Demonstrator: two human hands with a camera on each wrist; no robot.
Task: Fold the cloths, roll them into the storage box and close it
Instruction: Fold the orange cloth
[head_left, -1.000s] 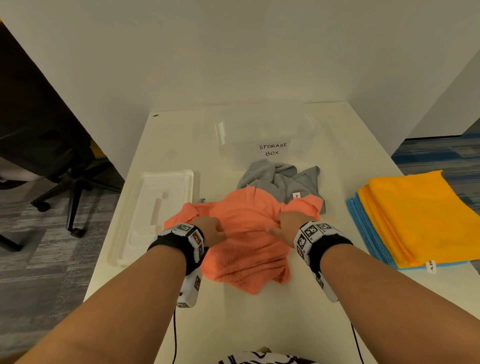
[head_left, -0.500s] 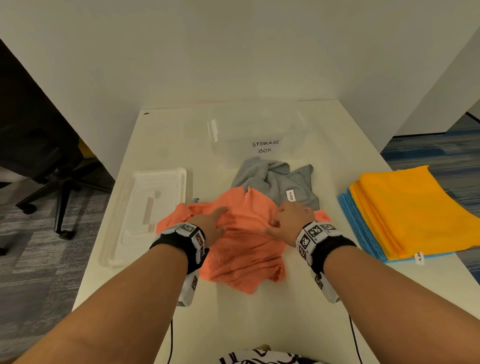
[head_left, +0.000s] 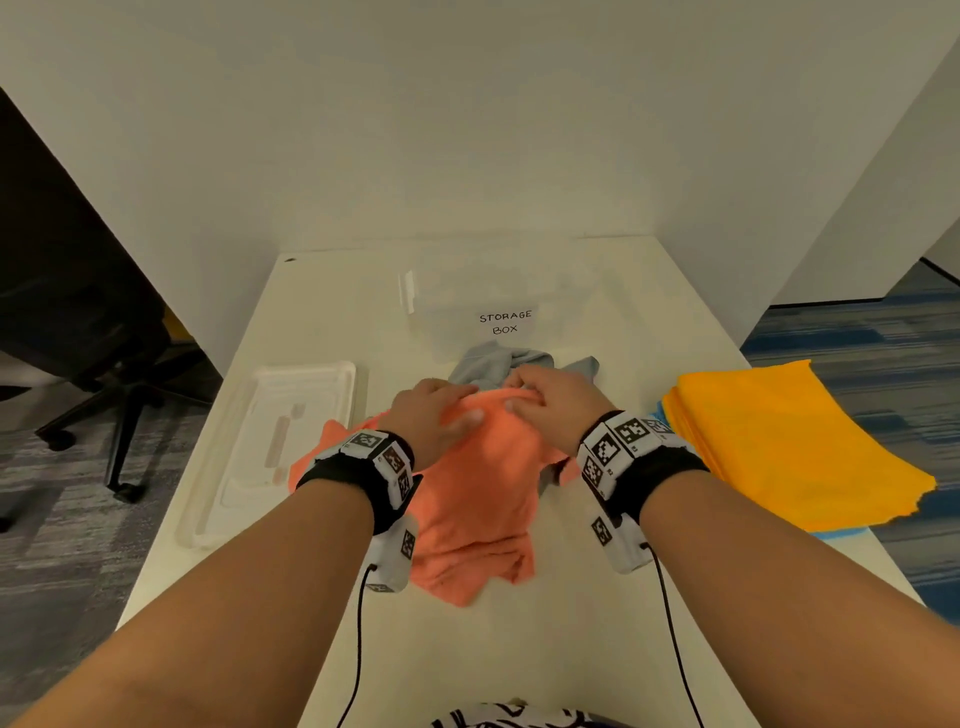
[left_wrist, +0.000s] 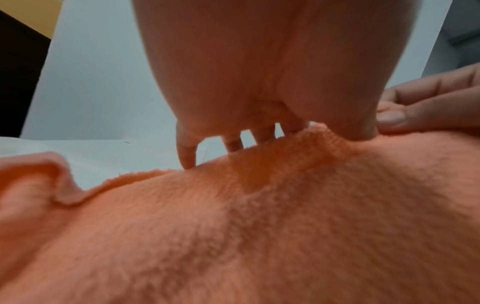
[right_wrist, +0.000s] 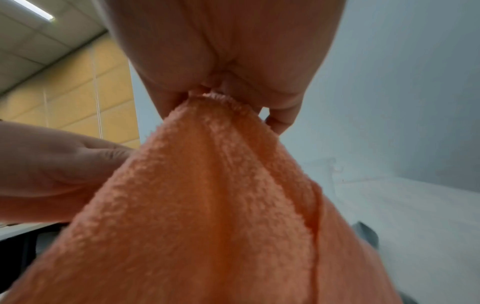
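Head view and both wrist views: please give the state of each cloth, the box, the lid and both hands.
salmon cloth: crumpled, unfolded, its far edge pinched up.
grey cloth: crumpled, lying behind the salmon one.
orange cloths: folded, stacked on blue ones.
storage box: open, looks empty.
lid: off, flat on the table beside the box.
left hand: pinches the salmon cloth.
right hand: grips the salmon cloth.

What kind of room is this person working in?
Probably an office: a white table between plain partition walls, a wheeled office chair on patterned carpet, and ceiling tiles overhead.
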